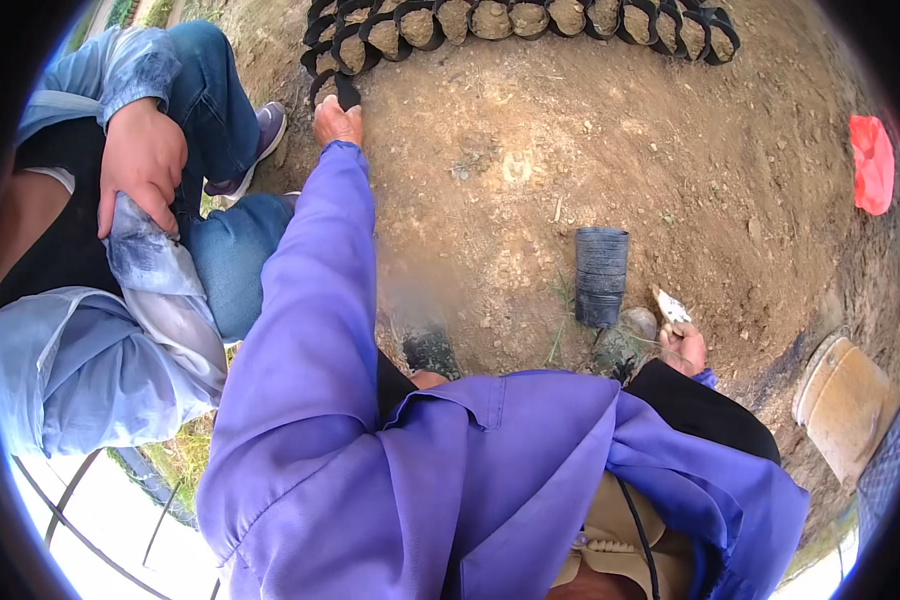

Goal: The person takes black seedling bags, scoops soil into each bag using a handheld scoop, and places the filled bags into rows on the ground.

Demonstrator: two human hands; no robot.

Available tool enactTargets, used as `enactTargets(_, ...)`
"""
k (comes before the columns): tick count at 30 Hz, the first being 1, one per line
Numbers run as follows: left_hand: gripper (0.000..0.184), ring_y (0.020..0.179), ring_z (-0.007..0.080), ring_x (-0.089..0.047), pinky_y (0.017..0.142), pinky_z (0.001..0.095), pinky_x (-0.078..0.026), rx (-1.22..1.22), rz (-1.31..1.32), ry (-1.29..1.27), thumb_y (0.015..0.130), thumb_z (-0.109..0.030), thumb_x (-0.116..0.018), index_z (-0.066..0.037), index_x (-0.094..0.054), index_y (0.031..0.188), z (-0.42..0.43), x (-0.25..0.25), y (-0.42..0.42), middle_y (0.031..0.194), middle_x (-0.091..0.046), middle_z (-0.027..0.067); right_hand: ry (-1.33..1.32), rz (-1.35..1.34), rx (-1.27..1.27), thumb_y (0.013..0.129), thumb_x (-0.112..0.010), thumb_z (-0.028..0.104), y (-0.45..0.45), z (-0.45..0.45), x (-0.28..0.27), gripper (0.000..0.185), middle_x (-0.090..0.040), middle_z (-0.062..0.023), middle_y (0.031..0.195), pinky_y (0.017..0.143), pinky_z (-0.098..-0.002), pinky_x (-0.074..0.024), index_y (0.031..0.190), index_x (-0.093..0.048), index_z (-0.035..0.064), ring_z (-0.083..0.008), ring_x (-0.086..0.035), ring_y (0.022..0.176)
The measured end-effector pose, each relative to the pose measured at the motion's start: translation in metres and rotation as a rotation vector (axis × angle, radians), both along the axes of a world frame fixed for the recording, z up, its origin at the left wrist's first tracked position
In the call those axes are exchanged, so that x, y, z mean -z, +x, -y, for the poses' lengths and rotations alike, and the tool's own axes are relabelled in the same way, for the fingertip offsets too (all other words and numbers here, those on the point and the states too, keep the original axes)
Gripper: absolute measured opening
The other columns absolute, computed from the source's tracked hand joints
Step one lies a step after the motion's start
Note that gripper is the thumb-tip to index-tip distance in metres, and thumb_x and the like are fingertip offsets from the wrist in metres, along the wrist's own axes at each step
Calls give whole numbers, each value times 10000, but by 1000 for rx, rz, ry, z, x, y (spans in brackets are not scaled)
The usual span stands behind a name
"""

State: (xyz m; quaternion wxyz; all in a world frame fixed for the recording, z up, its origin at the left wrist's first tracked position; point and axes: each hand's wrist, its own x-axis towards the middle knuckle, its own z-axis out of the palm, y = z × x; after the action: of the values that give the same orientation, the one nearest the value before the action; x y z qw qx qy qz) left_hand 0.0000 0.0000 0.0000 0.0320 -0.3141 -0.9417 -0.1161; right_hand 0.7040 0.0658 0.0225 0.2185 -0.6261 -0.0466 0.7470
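Observation:
My left hand (338, 122) reaches far forward, its fingers closed on a black nursery pot (347, 91) at the near left end of the rows. Those rows of soil-filled black pots (491, 20) stand pressed together along the top of the view. Low on the right, my right hand (682, 348) grips a small pale tool with a pointed tip (672, 306); its exact kind is unclear. Just left of that hand, a stack of nested black pots (602, 275) lies on the soil, close to my shoe (620, 345).
Bare brown soil (490, 220) spreads between me and the rows. Another person (140, 260) sits close on my left, hands together. A red plastic piece (871, 165) lies at far right, above a tan, worn bucket-like container (848, 400).

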Motion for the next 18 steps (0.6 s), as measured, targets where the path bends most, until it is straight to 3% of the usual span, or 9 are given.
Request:
enactTargets(1,343,931,412,-583,794,465,-479,22,13,10,667,-196,-776,-12,-579,880,-2,6,-4,924,-608,222,-13,63,119,868,-495,35,1,-6,-5,137,-626,-113,812,644,-273,-592,983,-550,-15,-184,-639,720)
enactTargets(6,357,918,407,-583,777,468,-475,108,-12,-192,692,-225,-768,-16,-585,916,-15,12,-52,922,-604,221,4,158,552,901,-367,18,12,-65,68,208,-641,-204,884,758,-398,-593,927,-538,-99,-296,-659,807)
enactTargets(8,411,966,384,-558,794,475,-453,-32,-156,-200,712,-251,-762,-34,-574,1006,-29,-13,-23,964,-587,193,80,181,605,906,-317,11,-14,-68,55,277,-591,-287,1016,887,-475,-534,1036,-491,-162,-380,-606,971)
enactTargets(9,446,993,366,-543,807,476,-439,-138,-271,-113,720,-261,-758,-44,-563,1058,-37,-22,4,988,-576,177,192,128,408,911,-312,12,-1,-58,66,288,-585,-300,1020,910,-491,-515,1045,-481,-178,-400,-594,984)
enactTargets(12,546,1002,302,-539,882,433,-424,480,-344,38,749,-351,-736,-52,-535,1160,-63,-32,95,1051,-567,149,175,54,411,906,-310,1,-13,-51,50,277,-567,-323,1042,910,-547,-498,1076,-433,-182,-417,-593,993)
enactTargets(13,494,1035,300,-528,883,448,-438,710,-53,157,778,-303,-698,-24,-547,1157,-74,-24,134,1050,-576,170,192,52,397,905,-316,0,-19,-48,42,275,-565,-328,1048,907,-563,-494,1081,-423,-182,-417,-595,993)
enactTargets(15,347,977,265,-578,869,377,-475,788,996,-195,820,-188,-675,1,-605,1102,-75,-68,243,1083,-598,165,246,88,317,892,-338,-30,-28,-43,20,236,-581,-276,1020,907,-580,-488,1053,-466,-145,-405,-597,991)
enactTargets(17,208,814,194,-601,784,325,-484,902,1455,-396,812,-147,-682,-1,-662,959,-63,-57,293,931,-637,101,316,101,226,874,-366,-55,-13,-43,16,197,-592,-240,988,884,-602,-491,1008,-497,-118,-392,-606,973)
enactTargets(18,175,778,172,-591,742,312,-478,864,1385,-383,808,-137,-685,-6,-666,923,-64,-54,297,878,-634,80,350,98,171,863,-384,-66,-2,-42,28,173,-595,-230,968,862,-615,-497,977,-506,-109,-385,-614,957)
